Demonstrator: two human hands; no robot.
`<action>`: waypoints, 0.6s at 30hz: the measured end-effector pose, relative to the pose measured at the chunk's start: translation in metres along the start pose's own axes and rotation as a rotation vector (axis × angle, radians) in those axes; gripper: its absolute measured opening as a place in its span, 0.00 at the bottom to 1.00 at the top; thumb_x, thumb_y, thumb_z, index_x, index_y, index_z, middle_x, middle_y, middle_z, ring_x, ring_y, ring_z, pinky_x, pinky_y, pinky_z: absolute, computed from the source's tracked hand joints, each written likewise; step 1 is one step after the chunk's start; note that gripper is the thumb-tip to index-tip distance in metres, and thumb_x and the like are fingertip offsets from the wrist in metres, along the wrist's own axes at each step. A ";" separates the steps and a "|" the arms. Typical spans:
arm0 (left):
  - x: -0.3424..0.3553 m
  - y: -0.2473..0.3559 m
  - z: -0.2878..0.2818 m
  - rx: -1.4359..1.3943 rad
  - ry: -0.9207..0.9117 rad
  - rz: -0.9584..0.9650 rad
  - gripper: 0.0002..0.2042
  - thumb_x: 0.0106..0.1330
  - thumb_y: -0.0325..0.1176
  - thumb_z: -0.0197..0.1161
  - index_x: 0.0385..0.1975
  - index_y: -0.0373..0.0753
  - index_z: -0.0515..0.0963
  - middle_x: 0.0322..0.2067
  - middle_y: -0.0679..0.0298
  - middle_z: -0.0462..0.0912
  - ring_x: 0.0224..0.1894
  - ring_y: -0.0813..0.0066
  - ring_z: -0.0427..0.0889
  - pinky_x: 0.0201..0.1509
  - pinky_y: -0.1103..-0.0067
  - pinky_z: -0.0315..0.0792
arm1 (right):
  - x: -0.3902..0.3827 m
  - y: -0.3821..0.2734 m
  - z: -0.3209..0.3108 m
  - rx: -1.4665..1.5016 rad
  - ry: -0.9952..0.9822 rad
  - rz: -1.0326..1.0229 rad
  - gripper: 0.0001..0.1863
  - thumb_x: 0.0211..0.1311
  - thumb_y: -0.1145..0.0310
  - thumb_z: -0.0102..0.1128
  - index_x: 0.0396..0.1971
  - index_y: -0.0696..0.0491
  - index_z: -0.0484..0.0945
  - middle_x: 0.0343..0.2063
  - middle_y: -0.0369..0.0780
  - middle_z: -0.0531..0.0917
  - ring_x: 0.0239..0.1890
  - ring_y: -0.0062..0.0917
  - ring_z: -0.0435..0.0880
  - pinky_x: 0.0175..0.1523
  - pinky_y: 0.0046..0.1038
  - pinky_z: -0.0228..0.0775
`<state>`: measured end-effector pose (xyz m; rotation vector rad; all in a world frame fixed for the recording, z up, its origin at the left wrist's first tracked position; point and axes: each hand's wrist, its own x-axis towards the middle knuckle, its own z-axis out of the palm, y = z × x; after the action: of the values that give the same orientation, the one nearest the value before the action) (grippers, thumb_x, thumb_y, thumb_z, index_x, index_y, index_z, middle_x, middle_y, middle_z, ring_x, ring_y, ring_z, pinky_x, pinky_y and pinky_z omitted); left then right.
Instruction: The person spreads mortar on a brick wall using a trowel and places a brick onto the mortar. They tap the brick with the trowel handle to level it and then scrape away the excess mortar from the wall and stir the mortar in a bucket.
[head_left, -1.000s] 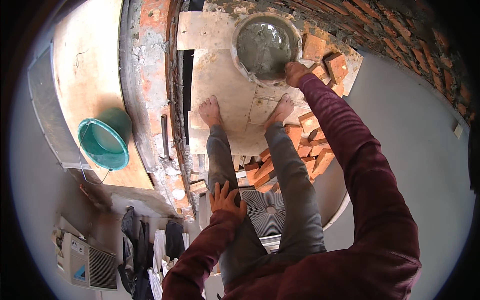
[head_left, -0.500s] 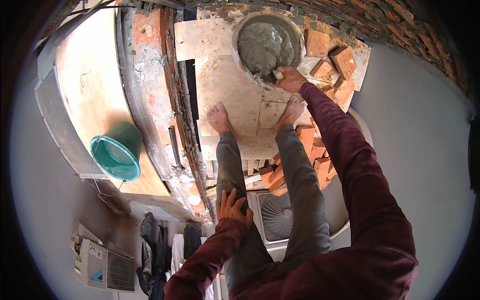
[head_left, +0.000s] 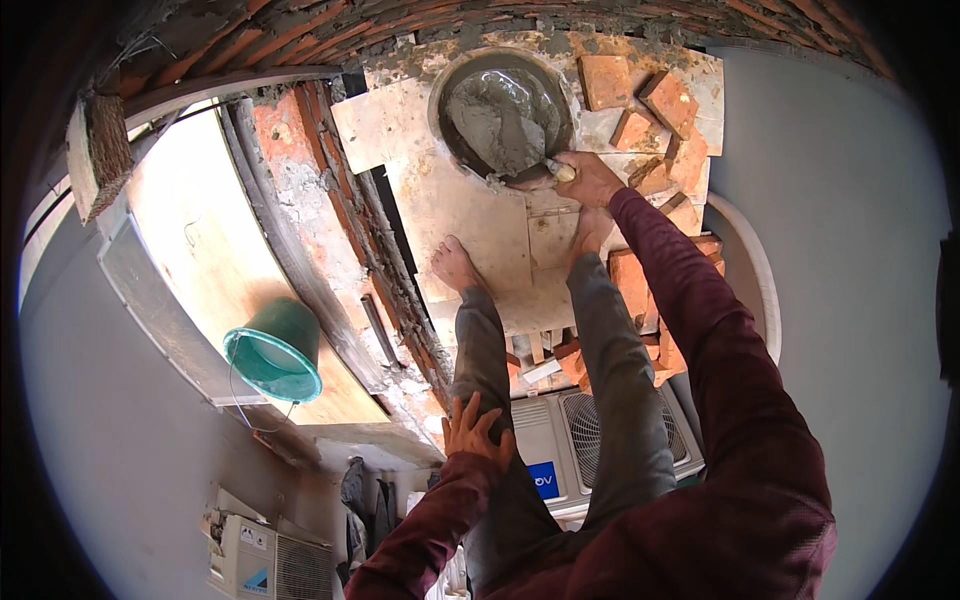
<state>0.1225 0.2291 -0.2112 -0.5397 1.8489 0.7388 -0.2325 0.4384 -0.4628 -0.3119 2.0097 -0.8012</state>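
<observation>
My right hand (head_left: 592, 180) is closed around the pale rounded handle of a trowel (head_left: 565, 172) at the near right rim of a round tub (head_left: 446, 150). Wet grey mortar (head_left: 495, 120) lies in that tub, and the trowel's blade is mostly hidden in or against it. On my left knee rests my left hand (head_left: 478, 434), its fingers spread and nothing held. Several orange bricks (head_left: 605, 82) lie just right of the tub, some whole and some broken.
My bare feet stand on wooden boards (head_left: 420, 190). More bricks (head_left: 630, 285) are stacked lower down, above an outdoor fan unit (head_left: 585, 430). A broken brick wall edge (head_left: 350, 200) runs along the left, with a green bucket (head_left: 275, 350) beyond it. Rough brickwork (head_left: 450, 25) spans the far side.
The view has shifted, so more of the far brickwork shows. My right hand with the trowel has drawn slightly nearer, to the tub's rim. My left hand stays on the knee.
</observation>
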 end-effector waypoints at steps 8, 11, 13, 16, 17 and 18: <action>0.003 -0.014 -0.031 0.107 0.091 0.089 0.28 0.57 0.44 0.64 0.60 0.49 0.74 0.69 0.53 0.60 0.75 0.48 0.48 0.75 0.50 0.41 | -0.214 -0.088 -0.003 0.176 0.371 -0.039 0.24 0.48 0.66 0.67 0.46 0.61 0.78 0.41 0.57 0.79 0.48 0.49 0.78 0.55 0.38 0.70; 0.023 -0.083 -0.021 0.145 0.190 0.322 0.29 0.56 0.48 0.64 0.59 0.46 0.74 0.65 0.48 0.64 0.71 0.42 0.55 0.73 0.51 0.49 | -0.307 -0.194 -0.033 0.272 0.374 -0.099 0.21 0.56 0.68 0.62 0.48 0.61 0.73 0.26 0.45 0.81 0.28 0.25 0.81 0.33 0.29 0.73; 0.022 -0.046 -0.056 0.262 0.126 0.404 0.26 0.57 0.46 0.65 0.56 0.44 0.76 0.59 0.44 0.72 0.65 0.45 0.66 0.70 0.61 0.60 | -0.381 -0.250 -0.075 0.358 0.422 0.065 0.24 0.59 0.66 0.60 0.52 0.62 0.70 0.22 0.42 0.79 0.22 0.23 0.79 0.27 0.28 0.72; -0.028 -0.008 -0.119 0.243 0.044 0.303 0.27 0.60 0.48 0.65 0.58 0.46 0.74 0.60 0.46 0.72 0.64 0.49 0.69 0.68 0.64 0.65 | -0.470 -0.323 -0.148 0.579 0.562 0.171 0.26 0.62 0.64 0.58 0.56 0.63 0.67 0.18 0.39 0.78 0.16 0.21 0.78 0.21 0.26 0.70; -0.038 0.004 -0.135 0.242 0.033 0.264 0.27 0.61 0.49 0.65 0.59 0.47 0.74 0.60 0.46 0.72 0.63 0.49 0.71 0.67 0.65 0.66 | -0.480 -0.326 -0.163 0.559 0.645 0.130 0.24 0.62 0.64 0.58 0.53 0.63 0.67 0.18 0.39 0.77 0.16 0.21 0.77 0.21 0.26 0.70; -0.050 0.013 -0.149 0.275 0.083 0.245 0.26 0.62 0.48 0.64 0.59 0.46 0.74 0.58 0.47 0.74 0.62 0.50 0.72 0.66 0.66 0.67 | -0.481 -0.323 -0.178 0.538 0.721 0.086 0.22 0.62 0.64 0.58 0.51 0.63 0.68 0.18 0.39 0.77 0.16 0.21 0.77 0.21 0.26 0.70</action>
<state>0.0348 0.1347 -0.1197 -0.1699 2.0766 0.6140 -0.1485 0.5118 0.1327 0.4328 2.3089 -1.5010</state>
